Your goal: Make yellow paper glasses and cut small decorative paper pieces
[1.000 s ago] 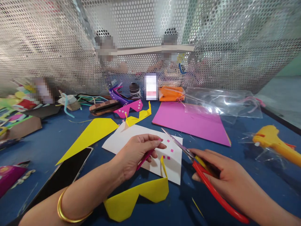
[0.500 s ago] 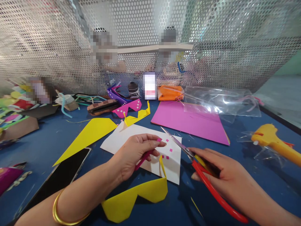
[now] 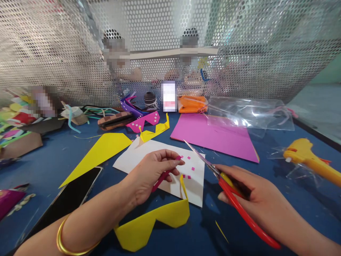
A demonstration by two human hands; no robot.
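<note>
Above white paper (image 3: 134, 153), the nearly closed left hand (image 3: 157, 166) pinches a pink strip (image 3: 160, 180); the right hand (image 3: 258, 193) curls round scissors (image 3: 232, 199), long axis diagonal, tips forward-left.

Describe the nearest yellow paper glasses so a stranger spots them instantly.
On the blue table, find the white sheet. Along its near side lie the yellow paper glasses. They look bigger than the yellow pair by the sheet's far edge.

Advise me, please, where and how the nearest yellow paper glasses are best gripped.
I'd pinch the yellow paper glasses by the right lens panel, coming from the near right: that part is broad and flat, whereas the raised side arm looks thin and bendable, and the left forearm lies close to the left end.
</note>
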